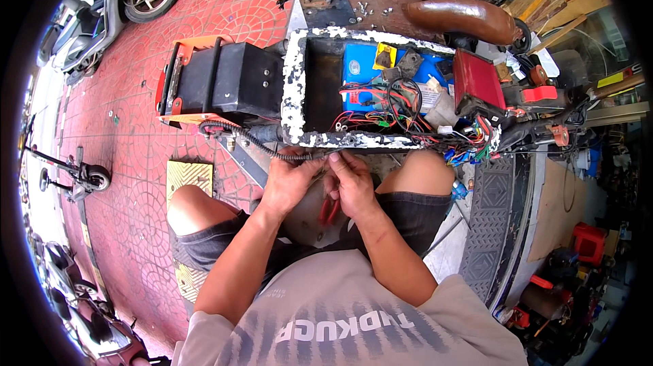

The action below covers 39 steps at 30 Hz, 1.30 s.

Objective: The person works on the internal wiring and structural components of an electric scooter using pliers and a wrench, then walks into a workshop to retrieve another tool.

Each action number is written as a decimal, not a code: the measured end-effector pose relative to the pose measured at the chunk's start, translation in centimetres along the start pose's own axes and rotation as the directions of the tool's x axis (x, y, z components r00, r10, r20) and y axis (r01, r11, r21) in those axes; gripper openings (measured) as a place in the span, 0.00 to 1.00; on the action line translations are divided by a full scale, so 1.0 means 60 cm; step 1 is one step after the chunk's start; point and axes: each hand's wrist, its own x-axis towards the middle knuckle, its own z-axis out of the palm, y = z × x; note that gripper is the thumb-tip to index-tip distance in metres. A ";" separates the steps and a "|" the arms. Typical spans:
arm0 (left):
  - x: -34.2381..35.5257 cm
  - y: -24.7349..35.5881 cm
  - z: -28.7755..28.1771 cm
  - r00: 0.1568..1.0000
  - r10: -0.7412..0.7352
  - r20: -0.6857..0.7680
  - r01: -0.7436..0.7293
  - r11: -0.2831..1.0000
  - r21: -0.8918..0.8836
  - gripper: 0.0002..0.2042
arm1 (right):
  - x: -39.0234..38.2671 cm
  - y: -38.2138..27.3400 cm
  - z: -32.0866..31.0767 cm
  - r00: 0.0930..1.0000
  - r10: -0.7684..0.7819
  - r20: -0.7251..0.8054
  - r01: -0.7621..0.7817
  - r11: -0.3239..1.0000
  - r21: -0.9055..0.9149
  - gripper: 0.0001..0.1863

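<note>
My left hand (289,182) pinches a black corrugated cable sleeve (252,141) just below the near rim of an open scooter deck box (294,84) with flaking white-and-black edges. Beside it, my right hand (350,182) has its thumb and curled fingers on the same cable. Red-handled pliers (328,211) show below my hands; whether fingers touch them is unclear. Inside the box lie a blue battery pack (357,67) and tangled coloured wires (381,107). A red case (476,80) is at its right end, near bundled connectors (469,148).
Scooters (95,5) stand on red paving (115,216), with a small scooter (81,175) at left. A brown curved part (462,19) and loose bolts (367,9) lie beyond the box. Yellow tactile pads (188,179) are by my left knee. Boards, tools and a red stool (588,243) are at right.
</note>
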 end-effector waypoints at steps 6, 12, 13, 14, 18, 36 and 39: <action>-0.015 0.029 0.001 0.994 -0.089 0.065 0.087 0.996 0.031 0.06 | -0.075 -0.034 0.028 1.000 0.015 0.001 -0.014 0.968 -0.249 0.16; -0.039 0.020 0.002 0.988 -0.121 0.097 0.123 0.992 -0.017 0.06 | -0.131 -0.003 0.045 0.997 -0.079 -0.012 0.076 0.982 -0.175 0.15; -0.038 0.022 0.000 0.986 -0.121 0.114 0.125 0.992 -0.033 0.05 | -0.130 0.000 0.038 0.997 -0.069 -0.045 0.059 0.979 -0.197 0.15; -0.036 0.021 0.000 0.986 -0.119 0.120 0.121 0.993 -0.012 0.05 | -0.124 0.016 0.022 0.993 -0.064 -0.104 0.034 0.962 -0.270 0.15; -0.040 0.022 0.001 0.981 -0.092 0.172 0.080 0.994 0.076 0.06 | -0.102 -0.002 0.022 0.976 -0.117 -0.184 0.062 0.958 -0.280 0.14; -0.171 0.014 -0.048 0.678 0.365 0.638 -0.700 0.586 0.408 0.12 | -0.107 -0.150 0.025 0.943 -0.243 0.227 0.327 0.803 -0.498 0.10; -0.214 0.026 -0.049 0.675 0.419 0.608 -0.674 0.685 0.277 0.15 | -0.083 -0.103 0.047 0.984 -0.004 0.179 0.086 0.887 -0.454 0.12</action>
